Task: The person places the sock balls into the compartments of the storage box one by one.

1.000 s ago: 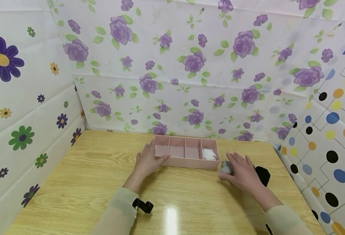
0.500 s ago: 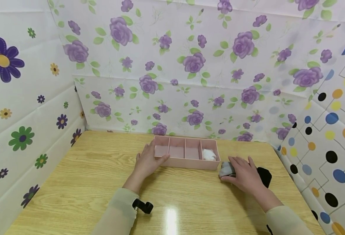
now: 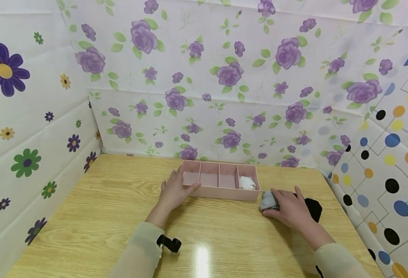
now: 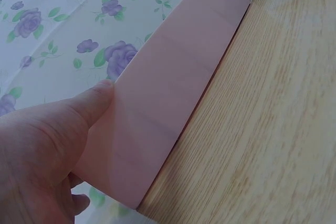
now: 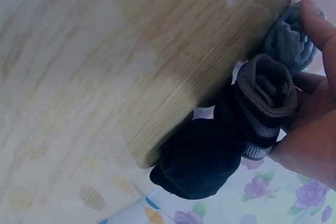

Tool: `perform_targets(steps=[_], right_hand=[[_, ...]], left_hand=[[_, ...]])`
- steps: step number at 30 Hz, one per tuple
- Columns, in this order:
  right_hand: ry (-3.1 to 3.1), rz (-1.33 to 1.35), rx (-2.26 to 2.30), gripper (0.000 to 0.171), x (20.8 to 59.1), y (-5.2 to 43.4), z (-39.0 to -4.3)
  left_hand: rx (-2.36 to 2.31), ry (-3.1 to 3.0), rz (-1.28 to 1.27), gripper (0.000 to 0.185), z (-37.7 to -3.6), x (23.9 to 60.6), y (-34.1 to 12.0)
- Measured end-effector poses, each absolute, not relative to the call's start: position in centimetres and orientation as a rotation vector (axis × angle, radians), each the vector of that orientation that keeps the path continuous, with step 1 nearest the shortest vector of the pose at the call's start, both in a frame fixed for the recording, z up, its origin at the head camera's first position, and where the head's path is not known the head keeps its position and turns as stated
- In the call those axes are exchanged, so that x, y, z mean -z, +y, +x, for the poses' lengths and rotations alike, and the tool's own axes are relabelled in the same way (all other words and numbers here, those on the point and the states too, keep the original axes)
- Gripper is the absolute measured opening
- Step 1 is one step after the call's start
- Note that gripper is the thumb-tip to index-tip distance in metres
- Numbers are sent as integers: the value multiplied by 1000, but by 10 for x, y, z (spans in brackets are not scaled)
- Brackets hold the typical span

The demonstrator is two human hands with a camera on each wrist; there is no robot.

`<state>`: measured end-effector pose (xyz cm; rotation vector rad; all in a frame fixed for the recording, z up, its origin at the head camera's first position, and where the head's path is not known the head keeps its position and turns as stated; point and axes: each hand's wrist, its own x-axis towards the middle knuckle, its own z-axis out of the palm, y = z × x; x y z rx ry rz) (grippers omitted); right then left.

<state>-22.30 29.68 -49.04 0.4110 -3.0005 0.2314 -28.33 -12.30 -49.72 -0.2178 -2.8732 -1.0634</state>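
Backdrop: white printed sheets (image 3: 197, 58) on three sides. Purple roses at the back, cartoon flowers on the left, coloured dots and lines on the right.

Bench (image 3: 231, 231): light wood grain, glossy, lamp glare near the front.

Box (image 3: 221, 192): pink, four compartments in a row, sitting upright toward the back of the bench, long side facing the person.

Left hand (image 3: 174, 191): gripping the box's left end. Thumb over the front rim, fingers round the end wall.

Right hand (image 3: 290, 206): right of the box, thumb and fingers around the grey roll, palm over the striped one. Can't tell how firm the hold is.

Black bundle (image 3: 314, 209): soft fabric, right of the right hand, furthest from the box.

Striped roll (image 5: 265, 114): black with grey bands, sock-like, between black bundle and grey roll. Mostly hidden by the hand from above.

Grey roll (image 3: 268, 200): fabric, just beside the box's front right corner. Contact with the box unclear.

White bundle (image 3: 247, 183): in the box's rightmost compartment.
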Motion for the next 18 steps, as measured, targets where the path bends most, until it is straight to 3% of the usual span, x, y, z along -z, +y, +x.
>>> perform_targets(steps=[18], right_hand=[[-2985,388,-254,82,491,295,-226]], left_hand=[[1066,-2885,-218,112,-284,496,-124]])
